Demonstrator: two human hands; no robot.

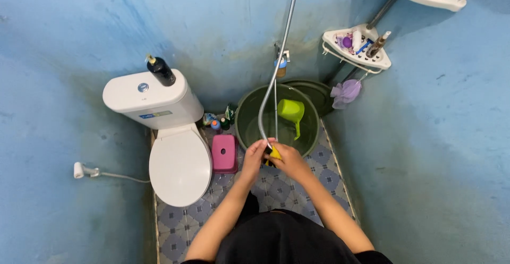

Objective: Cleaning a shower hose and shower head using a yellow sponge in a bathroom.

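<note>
We see rough, blotchy blue-painted walls (64, 46) closing in a narrow floor of grey-blue patterned tiles (276, 189). A ribbed silver metal hose (276, 73) drops from above, bends in a loop over the bucket and ends between our hands. Our left hand (255, 155) is closed around the hose end, and our right hand (287, 160) is wrapped around a small yellow piece (275, 154) just below it; both grips meet at that spot, fingers touching, right at the near rim of the bucket.

The dark green round plastic bucket (249, 104) stands in the corner and holds a bright lime-green dipper (291, 111) with its handle pointing toward us; whether there is water in it we cannot tell. A second dark green tub (316, 91) sits just behind it.

To the left stands a smooth white toilet (178, 163) with the lid shut, a black pump bottle (160, 70) upright on its cistern, and a pink plastic stool (224, 153) between toilet and bucket. White corner shelves (357, 57) carry small toiletries, and a lilac mesh sponge (345, 92) hangs beneath.
</note>
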